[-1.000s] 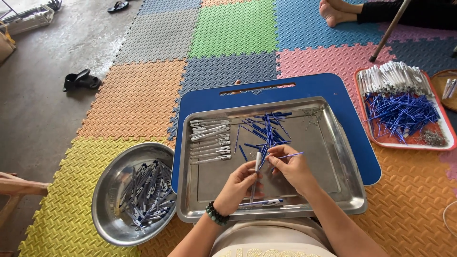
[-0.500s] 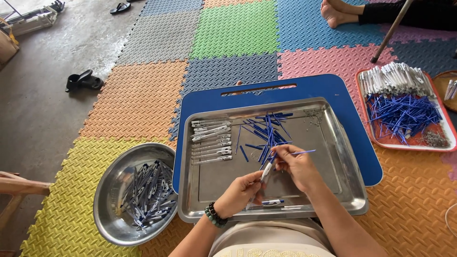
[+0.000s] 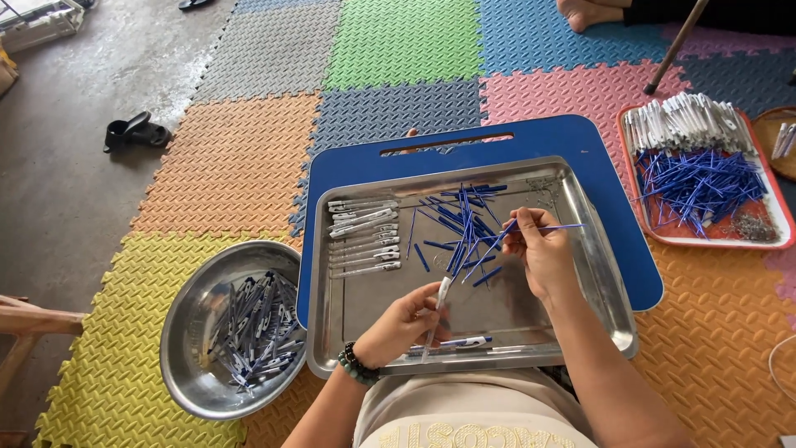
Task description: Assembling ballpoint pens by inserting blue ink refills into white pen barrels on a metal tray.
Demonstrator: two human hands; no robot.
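Note:
My left hand [image 3: 404, 318] grips a white pen barrel [image 3: 439, 304], held upright over the near part of a steel tray [image 3: 604, 284]. My right hand [image 3: 541, 245] pinches a thin blue refill [image 3: 557, 226] just above the tray, beside a loose pile of blue refills [image 3: 461, 222]. A row of white pen barrels [image 3: 363, 236] lies at the tray's left side. One finished pen [image 3: 464, 342] rests along the tray's near edge. The tray sits on a blue lap board [image 3: 531, 141].
A round steel bowl [image 3: 184, 332] with several assembled pens lies on the left mat. A red-rimmed tray [image 3: 771, 241] at the right holds white barrels and blue refills. Another person's foot [image 3: 584, 10] shows at the top. Black sandals [image 3: 133, 131] sit on the concrete.
My hands have drawn apart: the left moved down and left with the barrel, while the right lifted a blue refill away toward the pile.

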